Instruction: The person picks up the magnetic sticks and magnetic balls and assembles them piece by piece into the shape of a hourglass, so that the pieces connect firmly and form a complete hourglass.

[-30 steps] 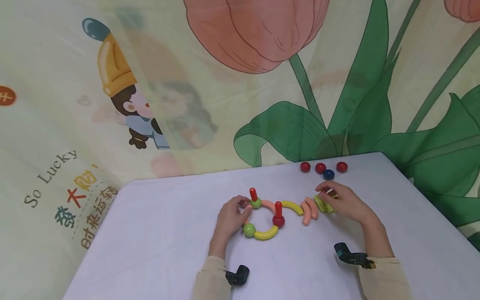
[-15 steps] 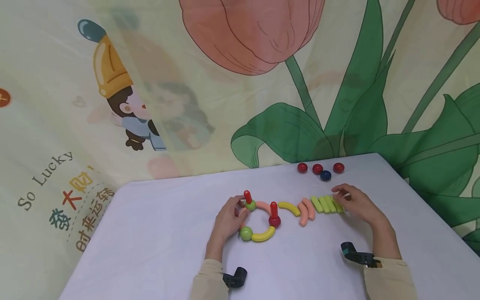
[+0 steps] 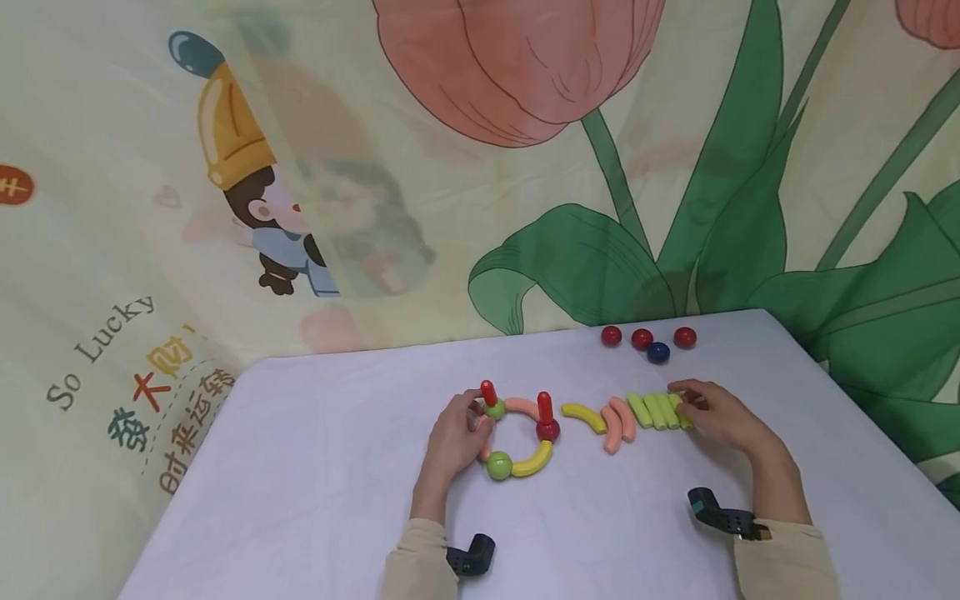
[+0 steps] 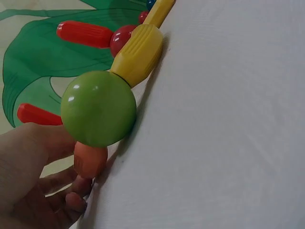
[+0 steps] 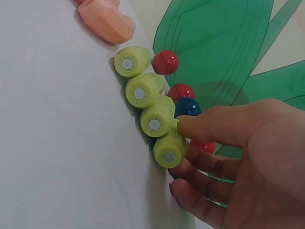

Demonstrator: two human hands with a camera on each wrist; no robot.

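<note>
My left hand [image 3: 450, 433] pinches a pink curved magnetic rod [image 4: 90, 160] on the left side of a ring lying on the table. The ring also has a near green ball [image 3: 499, 465], a yellow curved rod [image 3: 534, 460], a red ball [image 3: 548, 430], another pink curved rod [image 3: 522, 407] and a far green ball [image 3: 494, 410]. One red rod [image 3: 545, 407] stands on the red ball, another red rod [image 3: 488, 391] on the far green ball. At the right end of a row of green rods, my right hand [image 3: 723, 412] pinches the last green rod [image 5: 168, 153] between thumb and fingers.
Between the ring and the green row lie a loose yellow curved rod [image 3: 585, 417] and two pink curved rods [image 3: 618, 423]. Several loose balls, a blue ball [image 3: 657, 352] and red ones, sit near the table's back edge. A printed cloth [image 3: 420, 250] hangs behind.
My right hand has moved from above the green rods to their right end and taken the last one. The ring's far side has shifted left with my left hand, turning the ring slightly.
</note>
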